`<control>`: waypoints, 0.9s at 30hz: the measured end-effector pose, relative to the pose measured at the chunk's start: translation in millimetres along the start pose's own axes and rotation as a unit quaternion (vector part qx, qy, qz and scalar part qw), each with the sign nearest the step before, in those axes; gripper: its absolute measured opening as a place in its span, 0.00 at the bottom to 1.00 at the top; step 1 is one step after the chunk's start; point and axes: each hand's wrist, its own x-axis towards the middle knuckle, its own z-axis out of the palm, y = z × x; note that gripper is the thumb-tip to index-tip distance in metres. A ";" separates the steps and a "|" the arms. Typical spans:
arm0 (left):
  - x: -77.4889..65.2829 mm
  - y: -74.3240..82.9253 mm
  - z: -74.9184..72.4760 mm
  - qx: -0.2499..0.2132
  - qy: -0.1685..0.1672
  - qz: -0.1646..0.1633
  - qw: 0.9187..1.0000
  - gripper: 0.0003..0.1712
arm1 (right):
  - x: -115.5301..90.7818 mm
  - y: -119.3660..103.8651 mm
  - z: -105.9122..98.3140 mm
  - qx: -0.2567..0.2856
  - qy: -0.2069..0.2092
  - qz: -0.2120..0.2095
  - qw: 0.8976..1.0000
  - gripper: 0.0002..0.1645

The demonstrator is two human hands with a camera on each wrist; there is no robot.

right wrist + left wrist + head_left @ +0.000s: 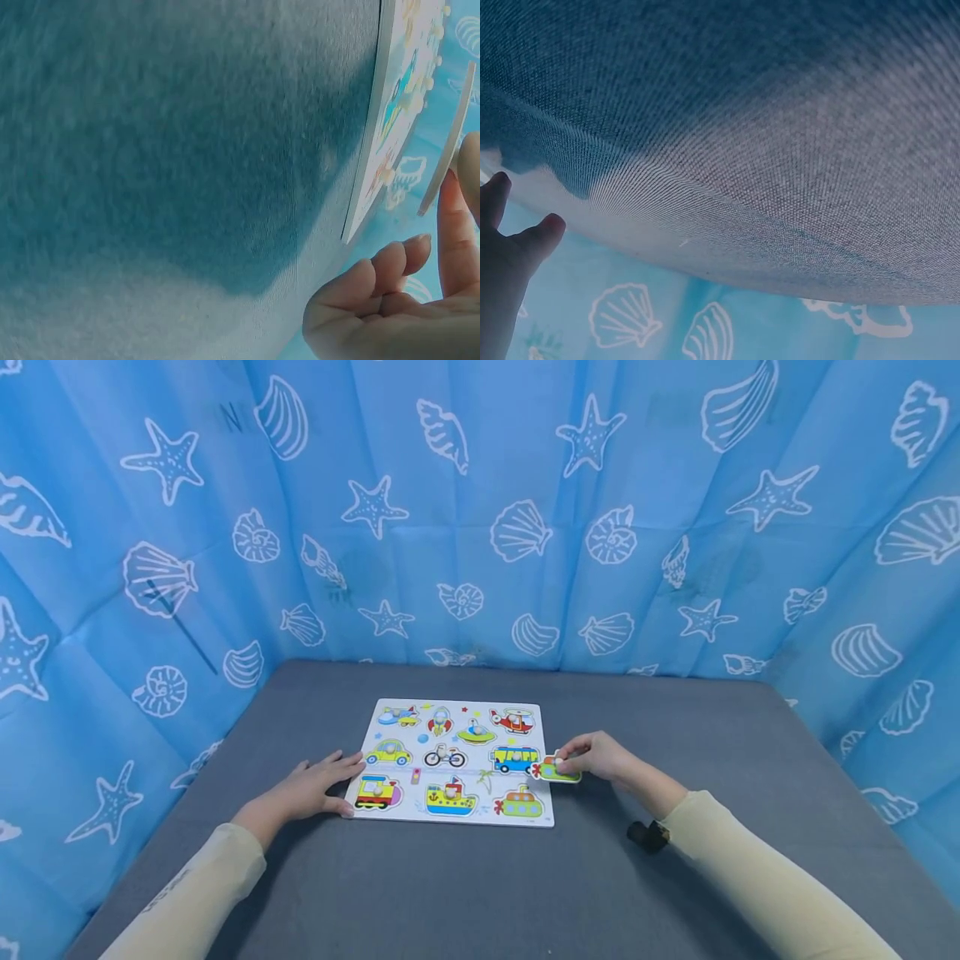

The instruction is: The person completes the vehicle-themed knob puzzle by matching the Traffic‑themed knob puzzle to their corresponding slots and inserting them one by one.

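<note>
A white wooden peg puzzle board (pixel 486 783) with colourful vehicles lies flat on the table. My right hand (pixel 600 755) pinches a green submarine puzzle piece (pixel 550 770) by its knob, raised over the board's right edge. Seen edge-on in the right wrist view, the submarine piece (pixel 450 142) is a thin slab between finger and thumb. A printed submarine shape (pixel 519 804), without a knob, shows in the board's lower right corner. My left hand (pixel 311 787) lies at the board's left edge, fingers spread and thumb at the lower left corner.
Knobbed pieces such as a bus (pixel 514 760), a boat (pixel 451 797) and a train (pixel 377 793) sit in the board. The grey cloth-covered table (pixel 450 893) reaches back to a blue curtain (pixel 480 527) with shells and starfish. A black wrist device (pixel 648 836) hangs by the right cuff.
</note>
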 end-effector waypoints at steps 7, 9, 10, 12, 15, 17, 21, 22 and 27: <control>-0.1 0.0 0.5 -0.001 0.000 -0.004 1.000 0.53 | 0.2 -1.4 6.3 -0.024 -0.007 0.004 1.000 0.10; -0.8 -0.1 0.7 -0.005 0.000 -0.005 1.000 0.53 | 0.2 -1.6 9.0 -0.025 -0.009 0.001 1.000 0.11; -1.1 -0.2 0.8 -0.007 0.001 -0.006 1.000 0.53 | 0.0 -2.0 10.4 -0.023 -0.010 0.001 1.000 0.11; -1.5 -0.1 0.8 -0.010 0.001 -0.005 1.000 0.53 | -0.2 -2.2 13.5 -0.021 -0.011 0.001 1.000 0.11; -1.3 0.2 0.5 -0.012 0.003 -0.001 1.000 0.53 | -0.7 -3.0 17.7 -0.021 -0.010 0.001 1.000 0.10; -0.9 0.2 0.3 -0.011 0.003 0.002 1.000 0.53 | -0.9 -3.8 20.4 -0.024 -0.008 0.000 1.000 0.10; -0.8 -0.6 0.5 -0.007 0.002 0.001 1.000 0.52 | -0.8 -6.1 26.9 -0.023 -0.014 -0.002 1.000 0.09; -0.8 -0.8 0.7 -0.006 0.002 0.001 1.000 0.52 | -0.7 -6.4 28.9 -0.024 -0.017 -0.001 1.000 0.08; -1.3 -1.2 1.7 -0.005 0.003 0.001 1.000 0.52 | -1.7 -9.7 39.0 -0.030 -0.027 0.006 0.999 0.07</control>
